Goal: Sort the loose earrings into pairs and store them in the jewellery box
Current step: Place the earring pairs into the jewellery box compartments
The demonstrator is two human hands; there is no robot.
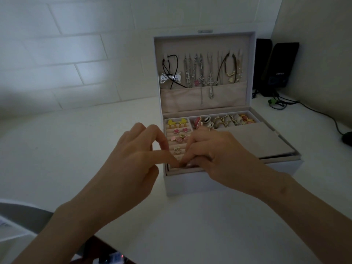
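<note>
A white jewellery box (192, 184) stands open on the white table, its lid upright with necklaces hanging inside. Its padded earring rows (178, 134) hold yellow, pink and white earring pairs. My left hand (131, 155) and my right hand (215, 149) meet over the box's front left corner. Their fingertips come together in a pinch at the lowest padded row. Whatever small thing they pinch is hidden by the fingers. A beige flat cover (264, 138) lies over the box's right half.
Rings (224, 120) fill the back row of the box. Black speakers (280, 67) and cables (308, 109) stand at the back right by the wall. A dark mouse (347, 139) sits at the right edge. A tiled wall rises behind the table.
</note>
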